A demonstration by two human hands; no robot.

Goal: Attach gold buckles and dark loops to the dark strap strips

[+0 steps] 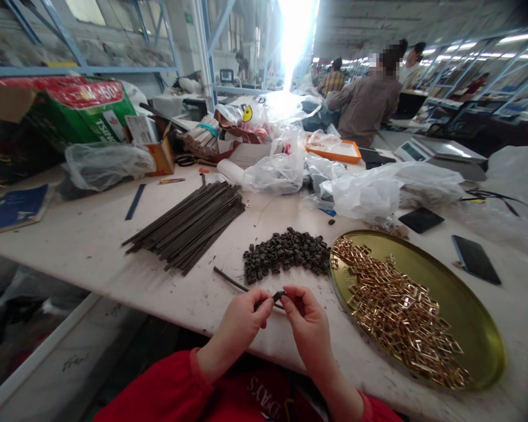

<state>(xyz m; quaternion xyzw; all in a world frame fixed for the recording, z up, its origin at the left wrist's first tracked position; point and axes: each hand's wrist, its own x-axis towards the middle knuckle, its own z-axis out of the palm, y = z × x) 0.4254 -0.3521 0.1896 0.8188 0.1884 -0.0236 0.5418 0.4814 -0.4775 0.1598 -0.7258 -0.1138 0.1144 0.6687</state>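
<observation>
Left hand (242, 319) and right hand (305, 316) pinch a dark strip (229, 278) tight. Its long end points far left.

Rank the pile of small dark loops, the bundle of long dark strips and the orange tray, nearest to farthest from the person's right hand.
From the right hand, pinching a dark strip:
1. Pile of small dark loops, just ahead.
2. Bundle of long dark strips, ahead to the left, mid-table.
3. Orange tray, far side of the table.
</observation>
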